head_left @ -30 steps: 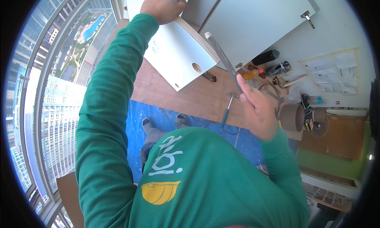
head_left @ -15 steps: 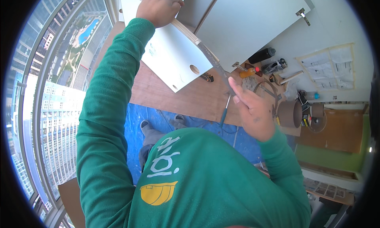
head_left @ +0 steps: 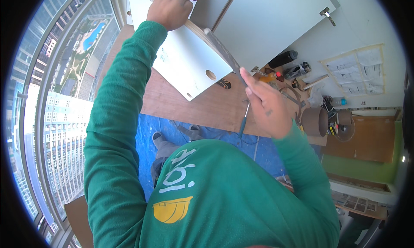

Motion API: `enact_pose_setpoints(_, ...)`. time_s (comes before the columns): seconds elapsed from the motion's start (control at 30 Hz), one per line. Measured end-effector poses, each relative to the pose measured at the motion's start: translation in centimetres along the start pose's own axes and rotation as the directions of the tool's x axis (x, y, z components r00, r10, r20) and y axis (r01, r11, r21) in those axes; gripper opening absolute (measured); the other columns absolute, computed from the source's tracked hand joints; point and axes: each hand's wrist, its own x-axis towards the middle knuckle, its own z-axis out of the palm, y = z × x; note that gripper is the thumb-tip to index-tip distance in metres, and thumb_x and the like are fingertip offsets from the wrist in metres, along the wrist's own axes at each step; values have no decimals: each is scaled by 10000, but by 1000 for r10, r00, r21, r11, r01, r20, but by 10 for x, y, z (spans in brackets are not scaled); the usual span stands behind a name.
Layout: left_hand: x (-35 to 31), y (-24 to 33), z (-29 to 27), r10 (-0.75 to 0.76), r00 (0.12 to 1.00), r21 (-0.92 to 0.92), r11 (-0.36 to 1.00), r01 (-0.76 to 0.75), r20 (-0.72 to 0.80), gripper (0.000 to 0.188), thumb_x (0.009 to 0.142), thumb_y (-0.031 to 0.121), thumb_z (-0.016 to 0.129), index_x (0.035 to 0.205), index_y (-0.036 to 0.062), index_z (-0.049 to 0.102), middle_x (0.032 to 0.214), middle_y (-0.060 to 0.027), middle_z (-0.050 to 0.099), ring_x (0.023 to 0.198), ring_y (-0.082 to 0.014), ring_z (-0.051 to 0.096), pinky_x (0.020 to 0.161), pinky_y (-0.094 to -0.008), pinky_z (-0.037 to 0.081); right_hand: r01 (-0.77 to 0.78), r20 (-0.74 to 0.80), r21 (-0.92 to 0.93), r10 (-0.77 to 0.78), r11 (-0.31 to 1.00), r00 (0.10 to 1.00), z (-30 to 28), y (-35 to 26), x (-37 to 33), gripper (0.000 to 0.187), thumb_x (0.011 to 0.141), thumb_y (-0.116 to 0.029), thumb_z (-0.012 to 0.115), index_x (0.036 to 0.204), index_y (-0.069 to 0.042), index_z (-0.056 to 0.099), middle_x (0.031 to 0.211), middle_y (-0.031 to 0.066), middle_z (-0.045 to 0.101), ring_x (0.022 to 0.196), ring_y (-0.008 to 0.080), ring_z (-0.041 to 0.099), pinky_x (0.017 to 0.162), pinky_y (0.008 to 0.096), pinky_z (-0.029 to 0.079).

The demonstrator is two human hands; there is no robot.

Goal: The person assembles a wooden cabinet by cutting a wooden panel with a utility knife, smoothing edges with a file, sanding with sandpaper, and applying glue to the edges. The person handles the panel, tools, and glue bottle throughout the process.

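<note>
White panel (head_left: 189, 62), flat and smooth with a raw brown edge and a round bored hole near its lower corner, is tilted up in front of the person, held at its top edge. The left hand (head_left: 170, 10) is closed over that upper edge, fingers curled across it, the green sleeve running up to it. The right hand (head_left: 266, 105) sits at the panel's right corner, fingers together and pinched on something thin against the brown edge; what exactly it pinches I cannot tell. A slim screwdriver (head_left: 244, 121) with a bluish handle shows just beneath that hand, and whether the hand holds it I cannot tell. Behind the panel stands a larger pale cabinet board (head_left: 271, 24) with a metal hinge (head_left: 326, 15) near its top corner. Below lies a brown plywood sheet (head_left: 189, 106) spread on the floor, with a blue tarp (head_left: 146, 136) beside it. Past the right hand is a scatter of tools: a dark cylindrical bottle (head_left: 283, 58), a roll of brown tape (head_left: 315, 121), and sheets of paper (head_left: 362, 73) taped flat on the white surface. At the left, tall windows (head_left: 51, 97) look down on towers and a pool far beneath.
</note>
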Motion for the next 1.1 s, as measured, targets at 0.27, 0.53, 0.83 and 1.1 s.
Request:
enact_pose_setpoints(0.27, -4, 8, -11, -15, 1000, 15, 1000, 15, 15, 500, 995, 203, 404, 1383, 247, 715, 1038, -158, 798, 990, -407, 721, 1095, -522, 500, 25, 11, 13, -25, 1000, 1000, -10, -1, -17, 491, 1085, -55, 556, 1576, -81, 547, 845, 62, 511, 764, 146, 470, 761, 275, 452)
enact_pose_setpoints(0.53, -4, 13, -14, -26, 999, -21, 999, 27, 20, 506, 981, 191, 404, 1372, 228, 723, 971, -168, 791, 929, -398, 720, 1071, -512, 514, -51, 31, 76, 49, 996, 998, -9, 10, 23, 515, 1083, -51, 561, 1594, -114, 533, 825, 57, 468, 750, 148, 459, 756, 275, 451)
enact_pose_setpoints(0.83, -4, 14, -16, -13, 1000, -69, 998, 14, 10, 510, 957, 186, 415, 1360, 210, 726, 889, -171, 776, 868, -398, 719, 1028, -517, 526, -22, 38, 5, 22, 1000, 999, -2, 0, 16, 512, 1081, -43, 561, 1588, -104, 538, 852, 58, 498, 767, 133, 478, 763, 268, 457)
enact_pose_setpoints(1.1, -6, 7, -14, 7, 999, -2, 1000, -7, -48, 445, 991, 193, 441, 1343, 215, 712, 874, -128, 790, 867, -327, 747, 1048, -473, 502, 24, -17, 32, -23, 999, 1000, -3, 0, -19, 532, 1038, -15, 601, 1549, -161, 587, 903, 173, 677, 746, 303, 637, 731, 385, 526)
